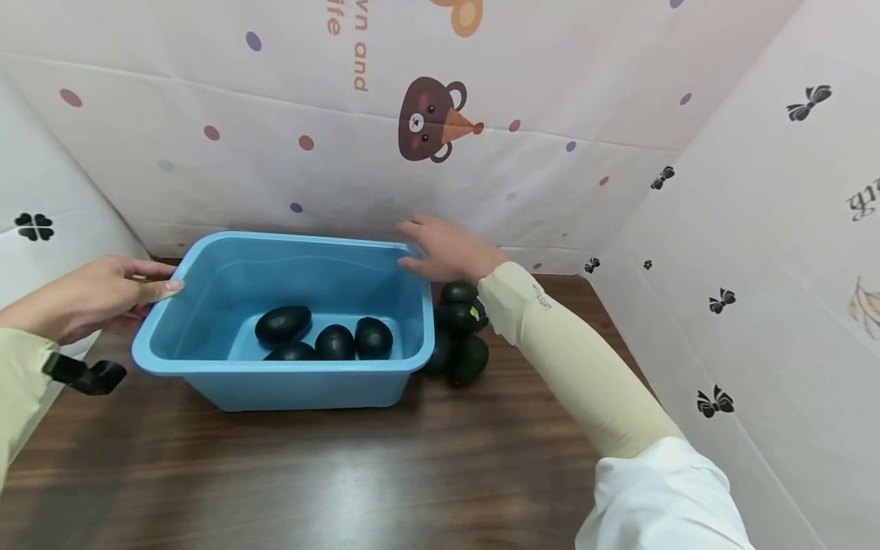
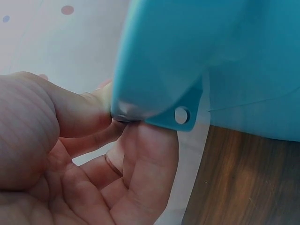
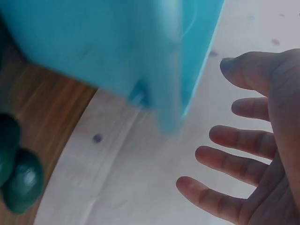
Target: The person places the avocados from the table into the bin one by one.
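Observation:
A light blue plastic tub [image 1: 296, 386] stands on the table, with several dark green avocados [image 1: 283, 326] lying on its floor. At its left end my left hand [image 1: 103, 298] pinches the rim, thumb on top and fingers curled beneath, as the left wrist view shows beside a small hole in the rim [image 2: 187, 123]. My right hand [image 1: 454, 248] hovers by the tub's far right corner. In the right wrist view its fingers [image 3: 229, 164] are spread, apart from the tub rim [image 3: 166, 108], and hold nothing.
More avocados [image 1: 469, 359] are heaped on the table against the tub's right side, below my right forearm. The dark wooden table [image 1: 330, 481] extends in front of the tub. White printed sheets [image 1: 550, 183] rise behind it and at both sides.

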`<action>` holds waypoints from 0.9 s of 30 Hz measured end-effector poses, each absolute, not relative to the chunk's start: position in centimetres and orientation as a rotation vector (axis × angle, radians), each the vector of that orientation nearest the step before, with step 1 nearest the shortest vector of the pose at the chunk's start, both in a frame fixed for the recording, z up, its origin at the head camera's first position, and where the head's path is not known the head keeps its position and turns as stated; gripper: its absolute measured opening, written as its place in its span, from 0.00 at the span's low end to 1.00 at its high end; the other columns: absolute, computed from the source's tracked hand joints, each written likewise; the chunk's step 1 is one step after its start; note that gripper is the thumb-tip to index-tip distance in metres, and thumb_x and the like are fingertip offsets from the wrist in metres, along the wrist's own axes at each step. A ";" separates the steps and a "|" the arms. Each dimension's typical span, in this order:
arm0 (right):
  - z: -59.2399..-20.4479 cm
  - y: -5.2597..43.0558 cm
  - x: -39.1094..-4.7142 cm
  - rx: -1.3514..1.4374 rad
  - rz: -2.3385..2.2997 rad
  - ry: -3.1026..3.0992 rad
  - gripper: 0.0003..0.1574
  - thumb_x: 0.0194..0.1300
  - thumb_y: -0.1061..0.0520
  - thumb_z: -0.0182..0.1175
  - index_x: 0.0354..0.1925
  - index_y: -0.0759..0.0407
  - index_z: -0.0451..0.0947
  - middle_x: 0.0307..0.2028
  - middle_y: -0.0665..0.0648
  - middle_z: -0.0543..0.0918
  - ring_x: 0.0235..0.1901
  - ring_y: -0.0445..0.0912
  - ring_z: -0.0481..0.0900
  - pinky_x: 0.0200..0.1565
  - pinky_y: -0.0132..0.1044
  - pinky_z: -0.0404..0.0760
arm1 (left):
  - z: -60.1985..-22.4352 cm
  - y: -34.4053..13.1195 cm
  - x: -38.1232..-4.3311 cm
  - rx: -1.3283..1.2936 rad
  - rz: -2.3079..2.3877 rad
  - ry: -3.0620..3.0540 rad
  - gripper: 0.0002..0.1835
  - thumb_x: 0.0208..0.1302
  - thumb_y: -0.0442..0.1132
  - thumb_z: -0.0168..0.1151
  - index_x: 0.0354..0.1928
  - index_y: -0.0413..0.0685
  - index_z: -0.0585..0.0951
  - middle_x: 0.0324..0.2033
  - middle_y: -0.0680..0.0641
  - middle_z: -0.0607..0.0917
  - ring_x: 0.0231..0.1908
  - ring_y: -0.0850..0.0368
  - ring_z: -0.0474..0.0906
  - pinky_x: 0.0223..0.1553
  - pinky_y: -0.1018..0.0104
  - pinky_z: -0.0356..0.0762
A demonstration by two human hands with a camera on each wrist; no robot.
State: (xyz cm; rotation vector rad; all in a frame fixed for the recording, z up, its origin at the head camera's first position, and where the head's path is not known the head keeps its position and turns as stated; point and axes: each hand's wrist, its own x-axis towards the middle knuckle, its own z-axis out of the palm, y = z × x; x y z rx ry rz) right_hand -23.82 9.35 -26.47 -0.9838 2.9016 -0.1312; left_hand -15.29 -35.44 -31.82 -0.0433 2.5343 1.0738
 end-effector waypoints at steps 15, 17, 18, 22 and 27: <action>-32.2 18.8 -22.0 -0.877 -0.253 2.900 0.35 0.76 0.47 0.61 0.74 0.57 0.69 0.69 0.61 0.75 0.67 0.56 0.76 0.68 0.56 0.78 | -32.0 -35.7 -15.3 -0.031 1.057 2.527 0.43 0.83 0.52 0.47 0.76 0.20 0.47 0.41 0.40 0.89 0.36 0.50 0.87 0.41 0.46 0.91; -33.2 19.5 -21.3 -0.901 -0.248 2.874 0.34 0.75 0.47 0.62 0.73 0.58 0.70 0.67 0.61 0.75 0.61 0.54 0.79 0.65 0.53 0.81 | -31.9 -35.7 -15.2 -0.033 1.056 2.528 0.42 0.83 0.52 0.46 0.76 0.19 0.47 0.41 0.38 0.88 0.36 0.50 0.87 0.41 0.45 0.91; -33.7 19.8 -20.9 -0.906 -0.248 2.861 0.34 0.75 0.47 0.63 0.73 0.58 0.71 0.67 0.60 0.75 0.59 0.54 0.80 0.63 0.52 0.82 | -31.9 -35.7 -15.2 -0.036 1.057 2.529 0.43 0.83 0.52 0.47 0.76 0.19 0.47 0.41 0.37 0.88 0.36 0.50 0.87 0.41 0.45 0.91; -36.0 20.6 -19.1 -0.971 -0.194 2.822 0.34 0.72 0.46 0.67 0.69 0.58 0.75 0.64 0.59 0.77 0.55 0.50 0.80 0.60 0.49 0.84 | -31.8 -35.5 -15.1 -0.042 1.061 2.533 0.43 0.83 0.52 0.47 0.76 0.20 0.47 0.40 0.39 0.89 0.35 0.50 0.87 0.40 0.45 0.91; -38.9 21.5 -17.5 -1.086 -0.082 2.793 0.34 0.64 0.46 0.74 0.65 0.53 0.79 0.61 0.56 0.79 0.59 0.50 0.78 0.63 0.50 0.82 | -31.9 -35.3 -15.1 -0.047 1.067 2.527 0.42 0.83 0.51 0.47 0.76 0.20 0.48 0.38 0.44 0.89 0.35 0.50 0.87 0.40 0.47 0.91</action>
